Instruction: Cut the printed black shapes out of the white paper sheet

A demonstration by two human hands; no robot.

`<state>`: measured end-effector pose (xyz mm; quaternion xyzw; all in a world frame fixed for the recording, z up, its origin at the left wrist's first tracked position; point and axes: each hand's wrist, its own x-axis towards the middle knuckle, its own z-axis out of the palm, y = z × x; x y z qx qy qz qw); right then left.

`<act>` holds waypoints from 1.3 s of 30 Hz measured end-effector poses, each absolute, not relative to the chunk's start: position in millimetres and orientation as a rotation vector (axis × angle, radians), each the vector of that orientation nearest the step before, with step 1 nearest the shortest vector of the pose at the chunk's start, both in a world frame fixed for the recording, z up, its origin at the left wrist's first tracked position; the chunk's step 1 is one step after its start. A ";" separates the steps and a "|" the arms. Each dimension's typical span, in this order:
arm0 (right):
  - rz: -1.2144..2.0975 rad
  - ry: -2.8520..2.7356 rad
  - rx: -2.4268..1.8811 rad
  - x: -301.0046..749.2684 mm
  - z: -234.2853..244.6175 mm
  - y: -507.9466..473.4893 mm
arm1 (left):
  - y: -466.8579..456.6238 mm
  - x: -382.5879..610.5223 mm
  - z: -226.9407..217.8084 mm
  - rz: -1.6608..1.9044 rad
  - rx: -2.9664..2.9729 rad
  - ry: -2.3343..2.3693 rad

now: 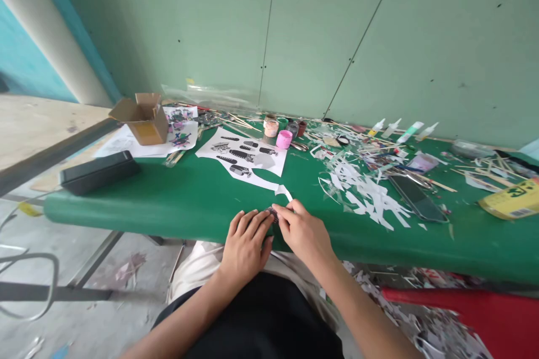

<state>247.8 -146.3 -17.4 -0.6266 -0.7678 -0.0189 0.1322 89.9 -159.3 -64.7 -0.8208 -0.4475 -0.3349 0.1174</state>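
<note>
Both my hands meet at a small dark piece (274, 215) lying near the front edge of the green table (168, 202), directly before my lap. My left hand (246, 242) is laid low, fingers nearly straight and side by side, the tips at the piece; whether they grip it, I cannot tell. My right hand (309, 236) is narrow, fingers bent over the piece from the other side; they partly hide it, and I cannot tell whether they pinch it. Beyond, slightly left, lies a printed sheet (244, 157) with a curved cut edge; a white strip (286, 192) runs from its near corner toward my right hand. A pink jar (284, 139) stands just behind the sheet. To the right, paper scraps (364, 185) lie beside a phone (415, 198).
</note>
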 end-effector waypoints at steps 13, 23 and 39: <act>-0.091 -2.539 -1.853 244.8 6.7 -138.9 | -158.9 89.6 -64.9 -0.995 -2.406 -1.312; 0.016 -2.164 -1.770 267.3 -1.0 -125.8 | -153.8 83.7 -61.4 -1.082 -2.470 -1.274; -0.191 -2.086 -2.117 296.6 0.6 -66.6 | -93.3 45.1 -13.8 -1.312 -2.868 -1.486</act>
